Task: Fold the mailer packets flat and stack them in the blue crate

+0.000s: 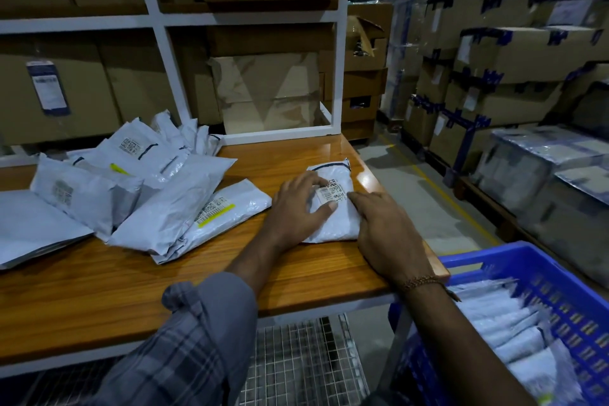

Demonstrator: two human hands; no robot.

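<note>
Shelving (166,53): white frame behind the table, which I see packed with brown cartons.
Pallets (494,53): wrapped cartons stacked at far right, across the aisle floor.
Table (138,277): wooden top, wire mesh shelf (296,359) beneath.
Blue crate (540,273): just beside the table's right end, lower than the top; I count several white packets (504,326) already lying inside.
Loose mailers (141,181): grey-white heap on the table's left half, labels showing.
Mailer packet (336,214): flat on the table near its right edge, label up, under both hands.
Left hand (296,211): fingers spread straight, pressing the packet's left side; nothing gripped.
Right hand (385,231): fingers extended along the packet's right edge, touching it; I see no curl around it.
Bracelet (420,282): beaded, on the right wrist.
</note>
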